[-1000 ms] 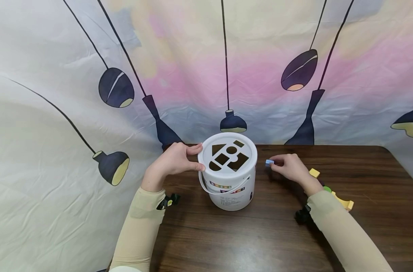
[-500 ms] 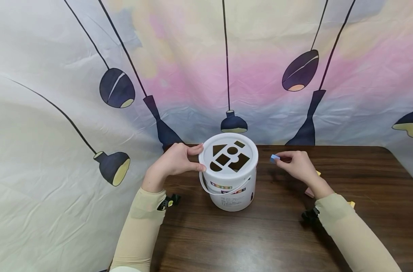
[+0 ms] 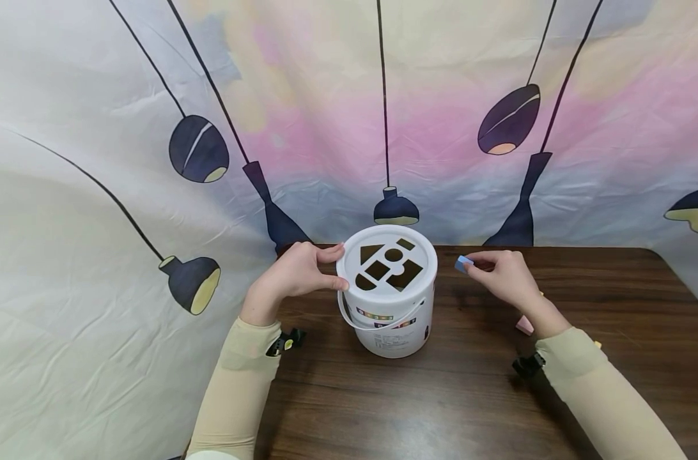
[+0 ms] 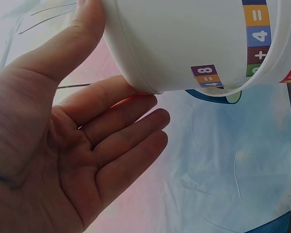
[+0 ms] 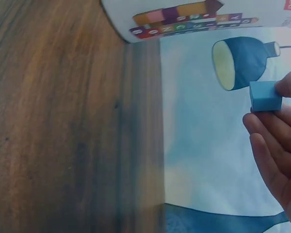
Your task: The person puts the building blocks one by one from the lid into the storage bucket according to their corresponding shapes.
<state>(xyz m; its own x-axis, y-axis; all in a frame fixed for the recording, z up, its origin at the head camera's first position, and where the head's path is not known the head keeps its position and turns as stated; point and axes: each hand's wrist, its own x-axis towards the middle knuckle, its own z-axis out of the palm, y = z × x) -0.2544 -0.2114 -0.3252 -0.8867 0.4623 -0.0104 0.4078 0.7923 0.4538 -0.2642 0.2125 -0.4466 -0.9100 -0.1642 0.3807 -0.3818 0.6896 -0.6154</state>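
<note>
A white bucket [image 3: 392, 322] with a wire-thin white handle stands upright on the table. Its lid [image 3: 349, 255] has several cut-out holes of different shapes. My left hand [image 3: 291, 275] touches the left rim of the lid with thumb and index finger spread apart; in the left wrist view its other fingers lie nearly straight, beside the bucket. To the right of the bucket, and apart from it, my right hand [image 3: 505, 278] pinches a small blue block [image 3: 463, 263] between thumb and fingers. The right wrist view shows the block [image 5: 265, 96] held at the fingertips, above the table.
A pink block [image 3: 524, 325] lies on the brown wooden table [image 3: 441, 409] near the right wrist. Bits of yellow blocks [image 3: 597, 344] peek out behind the right forearm. A cloth [image 3: 326, 96] printed with hanging lamps rises behind the table's back edge.
My right hand has shifted right and slightly away from me, turning the blue block. The pink block has come into sight, while the forearm covers more yellow pieces. The left hand keeps its place.
</note>
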